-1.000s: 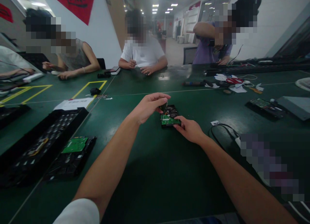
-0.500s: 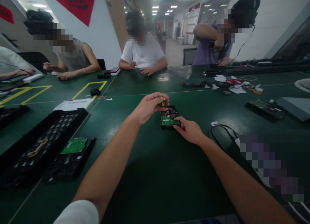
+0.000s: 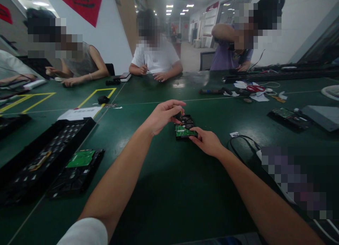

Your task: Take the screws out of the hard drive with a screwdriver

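My left hand [image 3: 168,115] is closed round the handle of a small yellow-and-black screwdriver [image 3: 178,115], mostly hidden by the fingers. It is held over a hard drive [image 3: 183,132] lying on the green table, its green circuit board facing up. The driver's tip is too small to make out. My right hand [image 3: 207,142] pinches the near right corner of this drive between thumb and fingers. A second hard drive [image 3: 81,159], also board side up, lies to the left, beside a long black plastic tray [image 3: 88,124].
At the right are another drive-like unit [image 3: 288,117], a grey box [image 3: 324,116] and a looped black cable [image 3: 233,146]. Scraps and wires [image 3: 258,89] lie farther back. A black mouse-sized object [image 3: 103,99] sits by yellow tape. Several people work across the table [image 3: 169,202].
The fingers of my left hand have turned on the screwdriver handle, and less of its yellow shows. My right hand keeps its grip on the hard drive's corner.
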`<action>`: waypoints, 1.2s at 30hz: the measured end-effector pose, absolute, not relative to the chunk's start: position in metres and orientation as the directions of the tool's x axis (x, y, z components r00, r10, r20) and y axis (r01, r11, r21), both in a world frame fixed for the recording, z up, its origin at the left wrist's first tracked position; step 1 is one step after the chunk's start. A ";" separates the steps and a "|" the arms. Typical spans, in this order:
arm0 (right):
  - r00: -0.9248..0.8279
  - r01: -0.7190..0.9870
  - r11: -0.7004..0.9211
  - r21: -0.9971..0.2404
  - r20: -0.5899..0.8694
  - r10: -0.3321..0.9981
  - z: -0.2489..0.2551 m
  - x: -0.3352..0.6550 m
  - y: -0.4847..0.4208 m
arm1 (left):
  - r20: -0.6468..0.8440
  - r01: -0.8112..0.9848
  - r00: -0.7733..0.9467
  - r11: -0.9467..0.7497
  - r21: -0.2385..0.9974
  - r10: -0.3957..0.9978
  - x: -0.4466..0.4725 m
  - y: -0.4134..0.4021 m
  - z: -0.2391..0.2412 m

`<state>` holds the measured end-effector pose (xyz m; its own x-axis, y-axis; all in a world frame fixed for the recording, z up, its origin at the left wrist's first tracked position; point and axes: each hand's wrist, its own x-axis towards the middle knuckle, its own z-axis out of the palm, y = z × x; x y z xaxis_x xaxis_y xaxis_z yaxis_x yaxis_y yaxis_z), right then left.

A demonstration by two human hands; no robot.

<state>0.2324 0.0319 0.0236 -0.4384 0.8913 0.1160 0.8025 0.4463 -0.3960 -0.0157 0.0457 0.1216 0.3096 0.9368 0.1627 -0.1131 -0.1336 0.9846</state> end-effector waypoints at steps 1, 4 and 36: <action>-0.441 0.801 0.449 -0.396 0.116 0.890 0.023 0.232 0.032 | 0.165 -0.132 0.312 -0.129 0.983 0.936 -0.015 0.046 0.121; -0.444 0.801 0.449 -0.396 0.110 0.889 0.023 0.232 0.032 | 0.167 -0.179 0.308 -0.115 0.977 0.937 -0.015 0.046 0.121; -0.444 0.792 0.443 -0.421 0.102 0.890 0.023 0.231 0.031 | 0.128 -0.183 0.191 -0.093 0.979 0.973 -0.012 0.046 0.122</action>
<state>0.2315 0.0309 0.0230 -0.4441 0.8901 0.1022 0.7915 0.4433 -0.4207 -0.0125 0.0464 0.1215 0.1913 0.9731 0.1285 -0.1831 -0.0932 0.9787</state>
